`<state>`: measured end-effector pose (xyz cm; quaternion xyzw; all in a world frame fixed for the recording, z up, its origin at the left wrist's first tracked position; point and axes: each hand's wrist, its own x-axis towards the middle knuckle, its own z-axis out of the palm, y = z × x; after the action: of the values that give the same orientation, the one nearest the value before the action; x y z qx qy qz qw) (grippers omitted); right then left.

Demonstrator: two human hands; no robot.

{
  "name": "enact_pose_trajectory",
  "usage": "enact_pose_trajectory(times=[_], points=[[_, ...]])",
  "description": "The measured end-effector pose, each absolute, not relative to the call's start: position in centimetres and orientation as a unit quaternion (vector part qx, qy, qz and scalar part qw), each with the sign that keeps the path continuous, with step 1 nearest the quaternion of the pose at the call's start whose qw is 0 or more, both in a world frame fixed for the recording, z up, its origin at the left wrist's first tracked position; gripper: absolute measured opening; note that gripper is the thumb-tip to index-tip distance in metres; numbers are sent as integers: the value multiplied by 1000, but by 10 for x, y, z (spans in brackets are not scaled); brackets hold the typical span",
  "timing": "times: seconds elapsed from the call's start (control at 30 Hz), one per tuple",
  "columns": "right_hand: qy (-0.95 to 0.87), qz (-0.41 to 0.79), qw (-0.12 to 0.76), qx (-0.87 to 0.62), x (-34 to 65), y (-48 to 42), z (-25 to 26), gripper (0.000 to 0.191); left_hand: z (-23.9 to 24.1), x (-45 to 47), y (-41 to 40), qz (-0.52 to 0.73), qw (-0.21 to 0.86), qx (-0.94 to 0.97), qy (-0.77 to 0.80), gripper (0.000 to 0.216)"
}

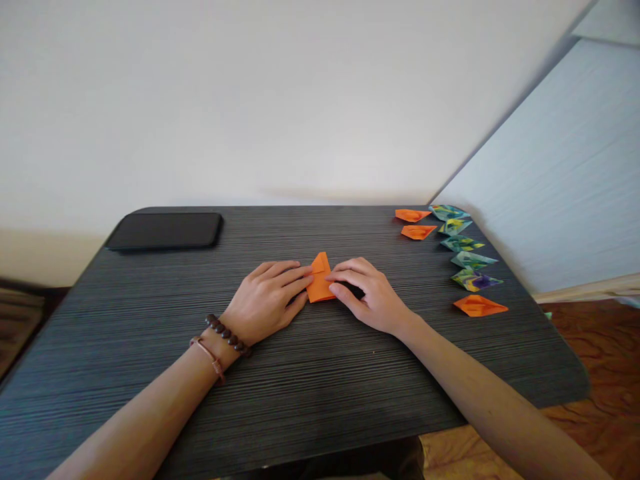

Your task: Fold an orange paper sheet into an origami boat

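Note:
A small folded piece of orange paper (320, 283) lies near the middle of the dark table, with a narrow pointed flap at its far end. My left hand (267, 293) holds it down at the left edge, fingers extended and fingertips on the paper. On the other side, my right hand (369, 293) has its thumb and fingers curled together at the paper's right edge. The fingertips hide parts of both edges. Dark beads and a thin brown cord circle my left wrist.
Folded orange paper boats (419, 232) and several patterned ones (475, 260) line the table's right side. A black phone-like slab (167, 231) lies at the far left. The dark table (300, 387) meets a pale wall (280, 100) behind; a light panel (560, 173) stands right.

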<state>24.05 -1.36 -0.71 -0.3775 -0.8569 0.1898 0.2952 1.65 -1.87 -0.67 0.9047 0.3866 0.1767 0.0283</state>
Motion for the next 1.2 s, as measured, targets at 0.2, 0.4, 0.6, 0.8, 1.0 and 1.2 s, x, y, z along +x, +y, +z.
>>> enact_pose_trajectory(times=[0.2, 0.4, 0.6, 0.8, 1.0, 1.2], points=[[-879, 179, 257, -360, 242, -10, -10, 30, 1, 23, -26, 136, 3, 896, 422, 38], [-895, 174, 238, -333, 246, -3, -9, 31, -4, 20, -25, 154, 5, 889, 431, 32], [-911, 138, 226, -316, 247, -4, -12, 23, -4, 20, -24, 163, 16, 890, 426, 29], [-899, 137, 243, -338, 242, -6, -15, 21, -14, 18, -21, 199, -1, 896, 397, 26], [-859, 200, 261, -392, 238, -4, -13, 23, -15, 26, -22, 206, -36, 899, 384, 22], [-878, 247, 237, -335, 247, -4, -9, 21, -11, 35, -25, 215, -76, 885, 406, 18]])
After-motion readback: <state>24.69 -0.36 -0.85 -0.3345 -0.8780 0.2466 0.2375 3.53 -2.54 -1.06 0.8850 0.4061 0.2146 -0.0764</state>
